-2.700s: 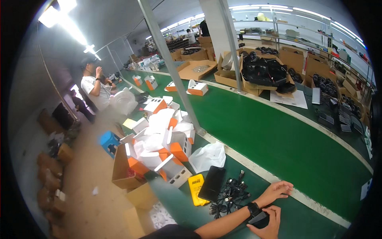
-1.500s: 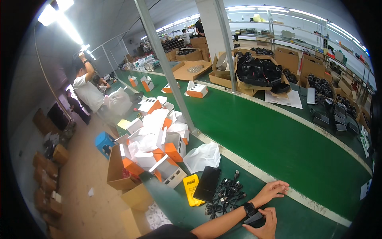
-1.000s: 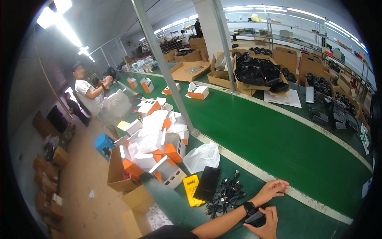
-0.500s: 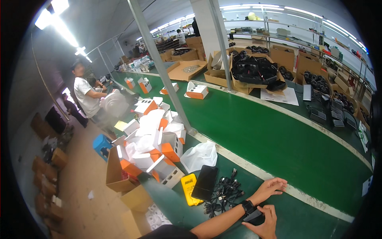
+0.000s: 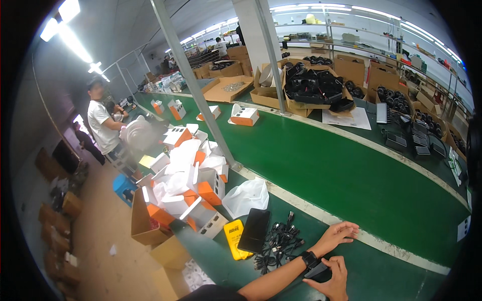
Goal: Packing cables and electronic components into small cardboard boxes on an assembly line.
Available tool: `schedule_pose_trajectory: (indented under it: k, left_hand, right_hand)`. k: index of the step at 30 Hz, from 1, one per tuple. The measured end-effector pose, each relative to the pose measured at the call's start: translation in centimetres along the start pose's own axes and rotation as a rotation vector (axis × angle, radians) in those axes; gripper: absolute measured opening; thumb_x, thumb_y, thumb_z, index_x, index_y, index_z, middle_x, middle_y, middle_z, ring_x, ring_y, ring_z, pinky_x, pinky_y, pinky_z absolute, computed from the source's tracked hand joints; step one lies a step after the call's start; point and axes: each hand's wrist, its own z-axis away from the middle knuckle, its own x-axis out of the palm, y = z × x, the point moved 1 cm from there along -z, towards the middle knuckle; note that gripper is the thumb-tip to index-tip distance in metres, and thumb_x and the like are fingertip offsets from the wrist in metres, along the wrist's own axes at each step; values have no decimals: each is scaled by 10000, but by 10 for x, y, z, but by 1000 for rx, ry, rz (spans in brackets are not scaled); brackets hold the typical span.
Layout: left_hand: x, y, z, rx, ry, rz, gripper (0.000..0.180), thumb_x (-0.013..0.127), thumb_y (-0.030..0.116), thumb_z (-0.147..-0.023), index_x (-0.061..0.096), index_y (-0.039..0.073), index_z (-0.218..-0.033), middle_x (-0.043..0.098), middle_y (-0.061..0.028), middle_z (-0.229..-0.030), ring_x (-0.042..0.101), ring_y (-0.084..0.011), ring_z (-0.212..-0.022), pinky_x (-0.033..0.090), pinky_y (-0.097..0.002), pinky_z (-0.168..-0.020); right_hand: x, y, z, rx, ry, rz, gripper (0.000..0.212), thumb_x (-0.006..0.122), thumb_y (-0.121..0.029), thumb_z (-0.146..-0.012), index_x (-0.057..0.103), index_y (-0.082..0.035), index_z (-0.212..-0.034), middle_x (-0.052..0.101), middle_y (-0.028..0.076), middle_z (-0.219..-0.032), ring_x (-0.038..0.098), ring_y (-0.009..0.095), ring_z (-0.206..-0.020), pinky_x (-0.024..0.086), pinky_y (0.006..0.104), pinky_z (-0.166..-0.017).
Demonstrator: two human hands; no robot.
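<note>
One carton (image 5: 169, 253) holds white pieces (image 5: 196, 277); right grip (image 5: 335, 282) clasps dark device (image 5: 318, 273) (left grip (image 5: 337, 236) loose).

Beyond the left hand (image 5: 334, 238), the green belt (image 5: 351, 175) gives a broad open lane; a metal post (image 5: 193, 83) stands at its near edge. Right of the right hand (image 5: 333, 279) the table (image 5: 379, 271) is bare. Leftward, the left forearm (image 5: 273, 278) bars that hand's way, then cables (image 5: 279, 242), a black slab (image 5: 254, 231) and heaped boxes (image 5: 211, 188) crowd the table.

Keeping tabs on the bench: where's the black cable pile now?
In the head view, the black cable pile lies low, right of centre, on the green bench, between the black slab and the dark wristwatch.
</note>
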Motion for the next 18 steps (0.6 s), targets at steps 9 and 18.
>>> schedule_pose_trajectory:
  k: [9, 18]
  left_hand:
    - [-3, -3, -1, 9, -6, 3, 384, 570, 278, -1126, 618, 16, -1402, 671, -136, -1340, 681, -228, -1213, 563, -366, -1060]
    - [-1, -1, 1, 5, 0, -7, 392, 570, 286, -1126, 616, 13, -1402, 670, -140, -1342, 682, -229, -1210, 563, -369, -1064]
  right_hand:
    - [0, -1, 0, -5, -5, 15, 749, 1025, -215, -600, 665, -32, -1232, 605, 198, -1110, 631, 404, -1015, 549, 477, -898]
    - [0, 0, 2, 2, -3, 26, 759, 1028, -220, -597, 667, -37, -1239, 604, 192, -1105, 632, 398, -1010, 550, 475, -895]
